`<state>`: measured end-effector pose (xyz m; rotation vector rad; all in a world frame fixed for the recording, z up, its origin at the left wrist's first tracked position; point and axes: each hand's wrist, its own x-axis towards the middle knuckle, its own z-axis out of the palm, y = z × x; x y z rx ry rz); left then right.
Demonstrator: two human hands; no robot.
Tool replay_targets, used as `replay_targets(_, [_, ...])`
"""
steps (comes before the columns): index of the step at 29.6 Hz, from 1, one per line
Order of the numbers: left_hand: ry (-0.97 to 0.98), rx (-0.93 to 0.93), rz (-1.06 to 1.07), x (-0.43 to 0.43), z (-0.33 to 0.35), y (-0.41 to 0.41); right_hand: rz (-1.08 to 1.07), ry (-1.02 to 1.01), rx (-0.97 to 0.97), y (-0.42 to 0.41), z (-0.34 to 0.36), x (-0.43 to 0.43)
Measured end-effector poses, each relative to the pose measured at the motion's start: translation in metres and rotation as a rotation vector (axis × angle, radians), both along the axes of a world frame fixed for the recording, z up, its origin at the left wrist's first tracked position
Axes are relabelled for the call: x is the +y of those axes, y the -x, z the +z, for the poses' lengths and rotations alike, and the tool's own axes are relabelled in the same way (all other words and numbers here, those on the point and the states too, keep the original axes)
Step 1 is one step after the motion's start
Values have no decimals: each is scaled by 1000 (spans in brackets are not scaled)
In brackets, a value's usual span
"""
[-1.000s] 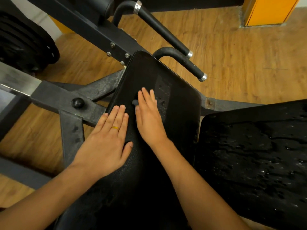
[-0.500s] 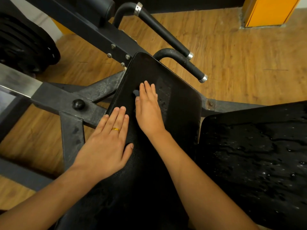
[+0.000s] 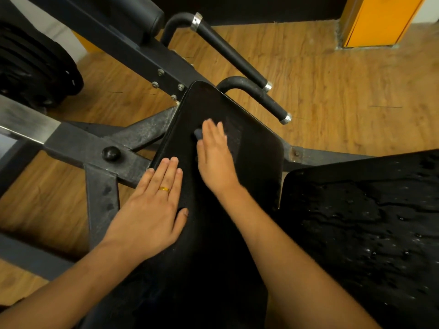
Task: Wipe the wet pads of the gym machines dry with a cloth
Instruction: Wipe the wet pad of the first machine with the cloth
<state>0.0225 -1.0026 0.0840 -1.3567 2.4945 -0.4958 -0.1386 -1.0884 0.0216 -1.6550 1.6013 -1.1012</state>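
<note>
A long black pad [image 3: 251, 162] runs up the middle of the view. My right hand [image 3: 215, 160] lies flat on its upper half, fingers straight, pressing a dark cloth against it; only a small grey corner of the cloth [image 3: 197, 134] shows beside my fingers. On the pad's left edge rests my left hand [image 3: 152, 210], flat, with a gold ring on one finger. A second black pad [image 3: 368, 222] at the right is covered in water drops. The central pad looks mostly free of drops.
Two black grip handles [image 3: 232, 53] [image 3: 268, 100] stick out beyond the pad's far end. The grey steel frame [image 3: 99, 148] crosses on the left, with stacked weight plates [image 3: 35, 67] at far left. Wooden floor lies around, with an orange panel [image 3: 380, 20] at top right.
My right hand has slid farther up the central pad with the cloth under it. My left hand has stayed in place on the pad's left edge.
</note>
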Motion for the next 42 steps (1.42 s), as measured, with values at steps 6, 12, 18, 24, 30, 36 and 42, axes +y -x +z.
replay_targets(6, [-8, 14, -1, 0, 1, 0, 122, -31, 54, -11, -35, 121])
replay_targets(12, [-7, 13, 2, 1, 1, 2, 41, -97, 7, -14, -47, 142])
replay_targets(18, [1, 2, 7, 1, 1, 3, -43, -122, -12, -12, -22, 73])
replay_targets(24, [1, 1, 6, 1, 1, 2, -27, -108, -10, -9, -25, 95])
replay_targets(30, [4, -11, 5, 0, 1, 2, -79, -161, -6, -5, -52, 137])
replay_targets(36, [10, -13, 11, 1, 1, 4, -270, -253, -95, 14, -48, 73])
replay_targets(42, [11, -12, 10, 2, 2, 3, -342, -274, -112, -11, -34, 89])
